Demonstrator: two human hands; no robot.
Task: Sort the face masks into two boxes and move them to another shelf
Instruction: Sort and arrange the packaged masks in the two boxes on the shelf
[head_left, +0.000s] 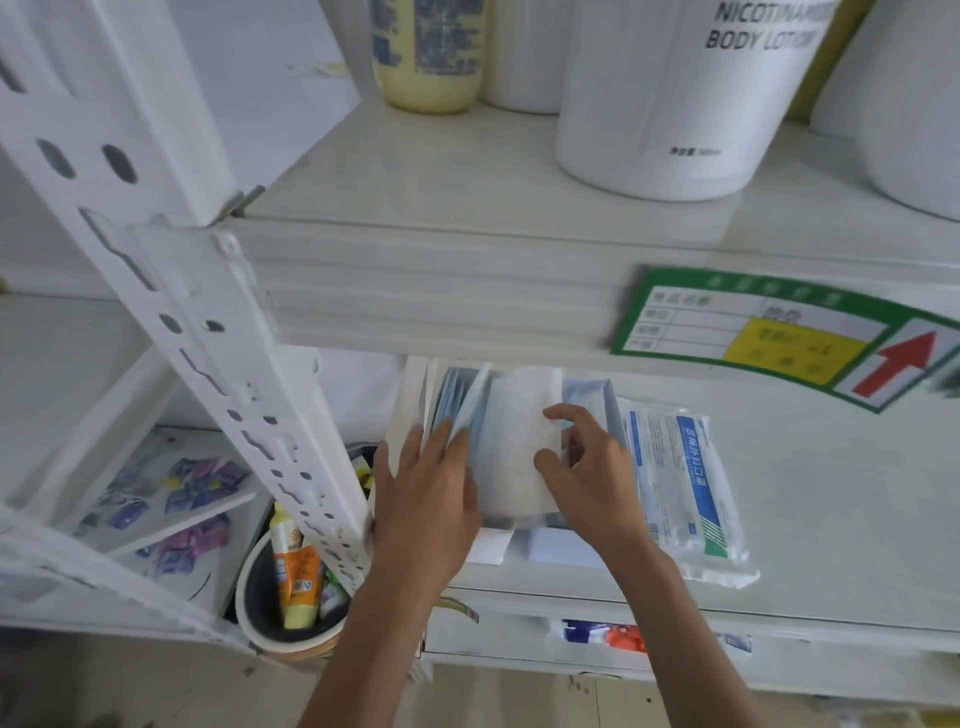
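A white open box (605, 397) stands on the lower shelf, filled with upright packets of face masks. My right hand (587, 462) pinches a pale wrapped mask packet (514, 441) that stands in the box. My left hand (426, 483) lies with straight fingers against the blue packets (457, 400) at the box's left side, holding them back. A further stack of wrapped masks with blue print (685, 488) lies flat on the shelf just right of the box.
The upper shelf (467, 270) overhangs the box and carries large white lotion tubs (670, 104) and a yellow bottle (426, 57). A perforated white upright (234, 374) stands at left. Below left are a bucket of tubes (296, 582) and small purple sachets (197, 488).
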